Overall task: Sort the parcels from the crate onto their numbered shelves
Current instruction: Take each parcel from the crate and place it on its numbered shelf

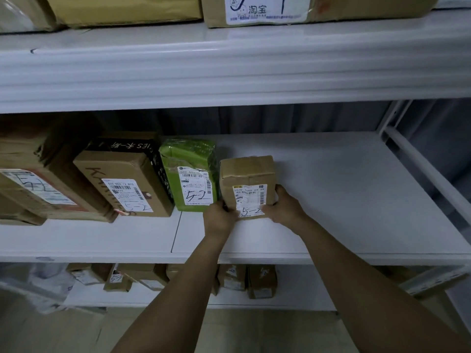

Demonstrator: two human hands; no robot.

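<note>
Left grip and right grip hold the parcel marked 5-2.

Small brown cardboard parcel, label marked 5-2 facing up, resting on the middle shelf just beside a green parcel.

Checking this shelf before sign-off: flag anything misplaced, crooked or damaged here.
Nothing misplaced: every readable label on the middle shelf says 5-2, including the small brown parcel the left hand and right hand grip. Only the big carton at far left sits skewed, its tape ragged.
</note>
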